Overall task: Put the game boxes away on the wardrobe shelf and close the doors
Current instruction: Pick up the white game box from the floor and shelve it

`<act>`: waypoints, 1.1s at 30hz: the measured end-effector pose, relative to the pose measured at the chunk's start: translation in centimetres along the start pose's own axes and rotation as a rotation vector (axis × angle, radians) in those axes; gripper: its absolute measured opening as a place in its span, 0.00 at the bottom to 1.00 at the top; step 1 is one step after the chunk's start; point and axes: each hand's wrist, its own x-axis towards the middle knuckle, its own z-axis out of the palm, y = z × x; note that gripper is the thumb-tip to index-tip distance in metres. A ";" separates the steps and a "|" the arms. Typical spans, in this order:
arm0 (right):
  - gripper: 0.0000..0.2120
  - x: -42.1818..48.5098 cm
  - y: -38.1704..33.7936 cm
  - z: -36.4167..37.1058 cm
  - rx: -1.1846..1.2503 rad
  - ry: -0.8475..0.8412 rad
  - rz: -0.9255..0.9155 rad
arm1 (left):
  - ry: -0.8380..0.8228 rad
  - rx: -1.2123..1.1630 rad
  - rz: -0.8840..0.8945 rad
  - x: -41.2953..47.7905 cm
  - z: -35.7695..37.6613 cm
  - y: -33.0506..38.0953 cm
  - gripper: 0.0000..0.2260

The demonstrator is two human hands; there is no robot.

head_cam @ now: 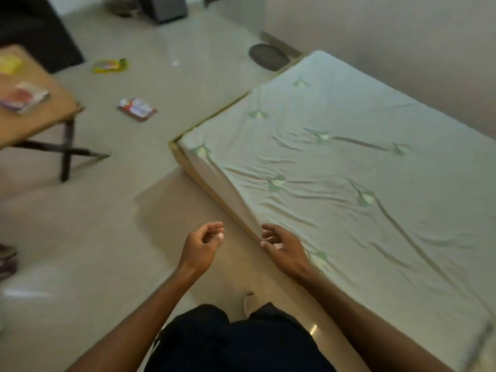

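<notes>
Held left hand (202,244) and right hand (281,245) empty, fingers (214,226) loosely curled, near bed (349,157) edge. Faced yellow box (110,65) and red box (137,109) apart on floor (80,224), pale box (24,98) on table (40,122).

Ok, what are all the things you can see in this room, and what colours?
bed: 1, pale green sheet, right
table: 1, brown, far left
far box: 1, yellow-green, on the floor
near box: 1, red and white, floor left of bed
table box: 1, pinkish, on the table
blurred thing: 1, yellow, table's far edge
round thing: 1, dark, floor beyond the bed
left hand: 1, empty, above floor
right hand: 1, empty, over bed's edge
</notes>
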 end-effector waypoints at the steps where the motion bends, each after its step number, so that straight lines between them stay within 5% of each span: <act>1: 0.20 3.4 -1.5 1.0 -0.024 -0.067 -0.030 | 0.076 -0.046 -0.022 1.6 -1.9 0.2 0.11; 11: 0.18 28.6 -17.2 15.4 -0.064 -0.324 -0.231 | 0.440 -0.221 -0.085 18.1 -21.1 0.5 0.10; 21: 0.18 48.2 -32.8 29.1 0.031 -0.342 -0.230 | 0.526 -0.227 -0.072 36.3 -43.0 4.2 0.10; 33: 0.18 77.8 -44.4 39.0 0.057 -0.316 -0.176 | 0.449 -0.174 -0.117 64.5 -58.8 8.9 0.11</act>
